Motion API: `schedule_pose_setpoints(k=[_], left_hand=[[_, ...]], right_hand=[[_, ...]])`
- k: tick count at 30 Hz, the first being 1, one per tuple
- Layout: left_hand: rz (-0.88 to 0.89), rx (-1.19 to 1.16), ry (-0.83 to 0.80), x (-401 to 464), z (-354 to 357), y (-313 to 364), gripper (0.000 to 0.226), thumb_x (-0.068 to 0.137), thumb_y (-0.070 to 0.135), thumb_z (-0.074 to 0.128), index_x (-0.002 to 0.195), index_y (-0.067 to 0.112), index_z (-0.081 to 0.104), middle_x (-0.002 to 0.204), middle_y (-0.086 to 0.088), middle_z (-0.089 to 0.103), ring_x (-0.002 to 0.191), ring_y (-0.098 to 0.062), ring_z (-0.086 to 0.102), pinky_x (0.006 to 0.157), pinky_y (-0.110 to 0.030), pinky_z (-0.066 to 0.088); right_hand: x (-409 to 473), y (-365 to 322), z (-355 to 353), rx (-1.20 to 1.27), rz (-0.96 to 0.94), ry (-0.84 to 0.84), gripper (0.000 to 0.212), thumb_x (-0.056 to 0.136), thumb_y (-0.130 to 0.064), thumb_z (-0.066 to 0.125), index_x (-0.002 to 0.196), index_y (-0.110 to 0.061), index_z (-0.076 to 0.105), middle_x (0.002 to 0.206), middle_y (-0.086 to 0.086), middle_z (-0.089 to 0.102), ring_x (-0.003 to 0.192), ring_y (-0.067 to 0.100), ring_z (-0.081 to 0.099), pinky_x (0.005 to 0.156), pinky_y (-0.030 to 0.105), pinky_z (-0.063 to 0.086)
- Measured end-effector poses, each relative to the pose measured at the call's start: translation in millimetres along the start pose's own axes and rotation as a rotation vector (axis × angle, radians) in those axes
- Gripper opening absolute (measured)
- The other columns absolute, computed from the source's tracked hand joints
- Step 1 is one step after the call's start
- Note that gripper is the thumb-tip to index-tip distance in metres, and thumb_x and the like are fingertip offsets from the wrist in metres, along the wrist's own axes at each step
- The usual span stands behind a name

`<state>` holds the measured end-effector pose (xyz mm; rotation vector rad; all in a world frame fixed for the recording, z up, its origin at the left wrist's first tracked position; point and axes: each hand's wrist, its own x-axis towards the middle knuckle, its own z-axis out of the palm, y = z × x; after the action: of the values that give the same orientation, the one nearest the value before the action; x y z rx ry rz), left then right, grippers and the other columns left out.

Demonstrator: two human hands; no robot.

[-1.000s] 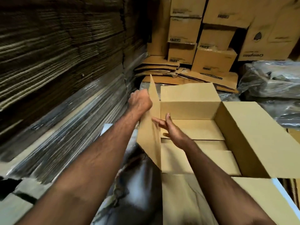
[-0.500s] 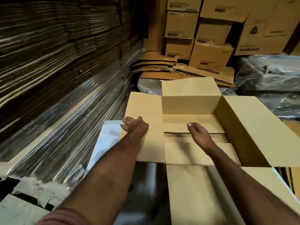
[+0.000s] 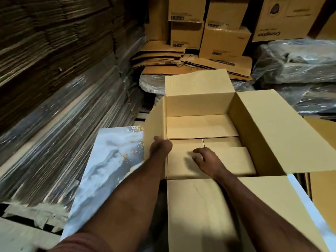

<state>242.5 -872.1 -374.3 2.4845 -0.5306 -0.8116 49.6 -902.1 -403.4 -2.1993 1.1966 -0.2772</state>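
Observation:
An open cardboard box (image 3: 263,135) sits in front of me with its top flaps spread out. Its inside holds nothing but the folded bottom flaps (image 3: 200,126). My left hand (image 3: 161,147) is at the crease of the left flap (image 3: 154,122), which tilts down outward. The fingers curl over that flap and are mostly hidden behind it. My right hand (image 3: 205,159) is inside the box, low over the near bottom flap, fingers loosely curled and holding nothing. The near top flap (image 3: 200,211) lies flat toward me, under my right forearm.
A marbled grey-white tile (image 3: 109,164) lies under the box at the left. Wrapped stacks of flattened cardboard (image 3: 54,91) wall off the left side. Closed cartons (image 3: 225,42) and loose flattened ones (image 3: 163,59) stand behind. Plastic-wrapped bundles (image 3: 300,60) lie at the right.
The left flap went from upright to flat to tilted down outward. My left hand slid to its crease. My right hand drew back toward me inside the box and its fingers curled.

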Motion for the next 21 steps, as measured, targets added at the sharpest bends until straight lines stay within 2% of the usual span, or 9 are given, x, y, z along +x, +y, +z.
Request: schedule_pose_setpoints(k=[4, 7, 9, 11, 13, 16, 19, 21], left_hand=[[0.101, -0.189, 0.008, -6, -8, 3, 0.043, 0.096, 0.033, 0.05, 0.131, 0.008, 0.056, 0.131, -0.018, 0.06, 0.12, -0.037, 0.056, 0.102, -0.037, 0.046], [0.107, -0.456, -0.036, 15, -2, 4, 0.054, 0.081, 0.04, 0.055, 0.121, 0.006, 0.064, 0.116, -0.016, 0.069, 0.106, -0.035, 0.065, 0.094, -0.043, 0.054], [0.127, -0.602, -0.044, 3, -12, 9, 0.06, 0.071, 0.044, 0.058, 0.118, 0.008, 0.067, 0.109, -0.013, 0.072, 0.103, -0.033, 0.067, 0.093, -0.044, 0.055], [0.172, -0.721, -0.07, -28, -35, 16, 0.046, 0.082, 0.033, 0.066, 0.119, 0.007, 0.067, 0.107, -0.01, 0.072, 0.102, -0.029, 0.067, 0.095, -0.043, 0.053], [0.231, -0.813, -0.112, -48, -53, 21, 0.036, 0.09, 0.021, 0.067, 0.124, 0.008, 0.066, 0.108, -0.008, 0.072, 0.102, -0.027, 0.068, 0.097, -0.042, 0.052], [0.317, -0.929, -0.23, -72, -76, 31, 0.03, 0.093, 0.016, 0.066, 0.122, 0.014, 0.067, 0.106, -0.01, 0.074, 0.099, -0.03, 0.07, 0.091, -0.045, 0.056], [0.369, -0.937, -0.249, -92, -93, 40, 0.029, 0.093, 0.018, 0.065, 0.121, 0.019, 0.067, 0.103, -0.007, 0.075, 0.095, -0.028, 0.071, 0.086, -0.045, 0.058], [0.398, -0.945, -0.216, -101, -98, 45, 0.028, 0.092, 0.021, 0.066, 0.12, 0.023, 0.068, 0.104, -0.004, 0.074, 0.097, -0.026, 0.07, 0.089, -0.045, 0.057]], right_hand=[[1, -6, -2, -0.154, 0.057, -0.106, 0.053, 0.097, -0.039, 0.055, 0.144, -0.017, 0.044, 0.144, 0.012, 0.044, 0.133, 0.031, 0.041, 0.107, 0.041, 0.039], [0, -20, -14, -0.302, 0.068, -0.184, 0.073, 0.096, -0.05, 0.053, 0.155, -0.024, 0.019, 0.161, 0.014, 0.018, 0.145, 0.033, 0.023, 0.113, 0.045, 0.032], [1, -26, -25, -0.372, 0.125, -0.261, 0.084, 0.095, -0.058, 0.049, 0.158, -0.026, 0.004, 0.165, 0.015, 0.001, 0.15, 0.034, 0.009, 0.117, 0.049, 0.024], [4, -28, -36, -0.424, 0.197, -0.352, 0.088, 0.095, -0.064, 0.043, 0.157, -0.027, -0.007, 0.164, 0.013, -0.014, 0.152, 0.035, -0.003, 0.119, 0.055, 0.015], [10, -31, -44, -0.436, 0.229, -0.385, 0.086, 0.095, -0.067, 0.035, 0.157, -0.028, -0.01, 0.163, 0.011, -0.022, 0.151, 0.034, -0.013, 0.119, 0.06, 0.007], [15, -34, -49, -0.469, 0.229, -0.337, 0.081, 0.095, -0.07, 0.022, 0.157, -0.028, -0.009, 0.162, 0.008, -0.024, 0.15, 0.033, -0.018, 0.116, 0.063, -0.001], [21, -35, -58, -0.538, 0.256, -0.32, 0.08, 0.095, -0.07, 0.018, 0.157, -0.028, -0.01, 0.162, 0.006, -0.024, 0.15, 0.032, -0.017, 0.116, 0.064, 0.0], [28, -40, -69, -0.552, 0.233, -0.342, 0.079, 0.096, -0.07, 0.018, 0.157, -0.028, -0.008, 0.163, 0.006, -0.02, 0.151, 0.032, -0.011, 0.119, 0.06, 0.004]])
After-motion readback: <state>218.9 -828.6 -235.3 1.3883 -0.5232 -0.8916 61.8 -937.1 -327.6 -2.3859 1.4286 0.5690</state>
